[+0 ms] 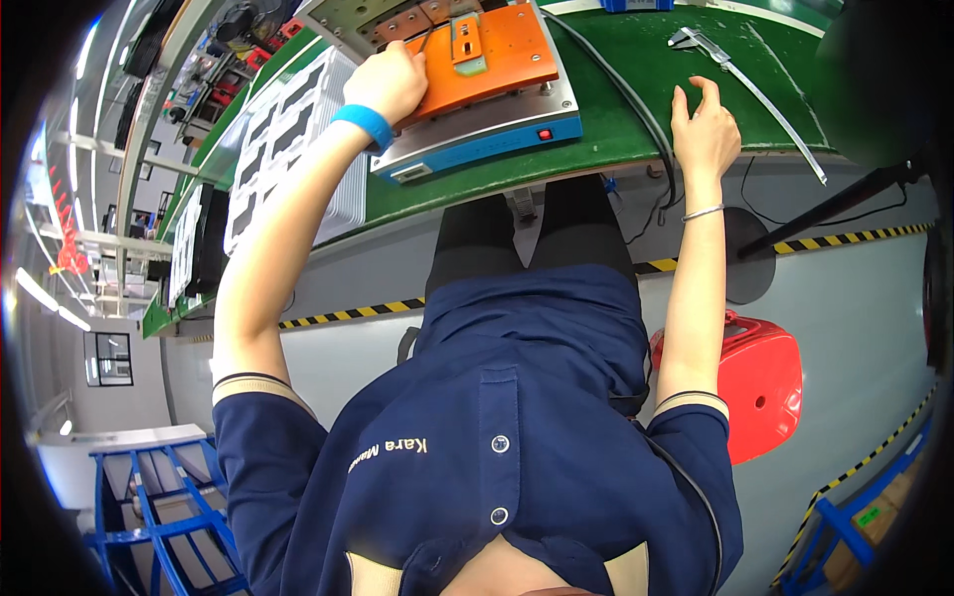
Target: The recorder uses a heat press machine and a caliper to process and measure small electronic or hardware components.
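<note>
Orange fixture plate [517,72] lies atop a benchtop fixture [482,142] with blue front panel, standing on the green tabletop [606,124]. 1 red rocker switch [544,134] shows at the panel's right end. Plate carries 1 smaller orange block [465,38] with cutouts, a pale green piece at its near end.

2 hands in view. Left hand [386,84], blue wristband [366,127] below, rests at the plate's left side, fingers curled inward; fingertips partly hidden, cannot tell whether they grip anything. Right hand [706,137] is over the tabletop, well apart from the plate, loosely spread with bent fingers, nothing seen in its hold. Black cable [633,99] runs between fixture and right hand; caliper [723,64] lies beyond that hand, to its right. White slotted trays [310,111] sit left of the fixture.
</note>
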`<state>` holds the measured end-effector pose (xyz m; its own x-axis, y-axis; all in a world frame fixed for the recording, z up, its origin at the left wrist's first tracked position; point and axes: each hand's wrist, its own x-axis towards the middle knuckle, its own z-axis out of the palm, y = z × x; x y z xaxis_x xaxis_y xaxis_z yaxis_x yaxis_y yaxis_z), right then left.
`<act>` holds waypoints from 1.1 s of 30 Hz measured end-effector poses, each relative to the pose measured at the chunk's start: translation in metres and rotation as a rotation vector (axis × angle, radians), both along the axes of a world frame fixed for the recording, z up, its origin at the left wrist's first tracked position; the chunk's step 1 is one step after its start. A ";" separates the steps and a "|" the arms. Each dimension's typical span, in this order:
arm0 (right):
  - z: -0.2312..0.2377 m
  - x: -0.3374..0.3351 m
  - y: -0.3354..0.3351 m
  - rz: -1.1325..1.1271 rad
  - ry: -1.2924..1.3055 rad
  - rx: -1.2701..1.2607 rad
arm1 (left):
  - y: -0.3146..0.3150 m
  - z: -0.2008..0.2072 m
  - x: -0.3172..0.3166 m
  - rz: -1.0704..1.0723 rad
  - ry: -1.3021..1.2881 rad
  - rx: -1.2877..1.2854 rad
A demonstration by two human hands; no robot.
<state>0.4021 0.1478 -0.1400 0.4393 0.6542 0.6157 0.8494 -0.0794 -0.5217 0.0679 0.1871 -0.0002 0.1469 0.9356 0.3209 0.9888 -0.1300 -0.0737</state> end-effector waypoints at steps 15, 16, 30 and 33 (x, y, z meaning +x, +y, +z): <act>-0.001 0.000 0.001 0.008 -0.082 0.017 | 0.023 0.007 0.004 0.174 0.121 -0.088; -0.001 0.000 0.001 0.003 -0.076 0.021 | 0.022 0.010 0.003 0.213 0.155 -0.144; -0.003 -0.002 0.002 0.010 -0.084 0.052 | 0.027 0.007 0.014 0.192 0.121 -0.068; -0.004 -0.002 0.002 0.015 -0.085 0.064 | 0.024 0.015 0.014 0.241 0.207 -0.191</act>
<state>0.4005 0.1498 -0.1435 0.3742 0.6184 0.6911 0.8918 -0.0356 -0.4510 0.0821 0.2108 0.0143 -0.0411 0.9915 0.1232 0.9593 0.0736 -0.2727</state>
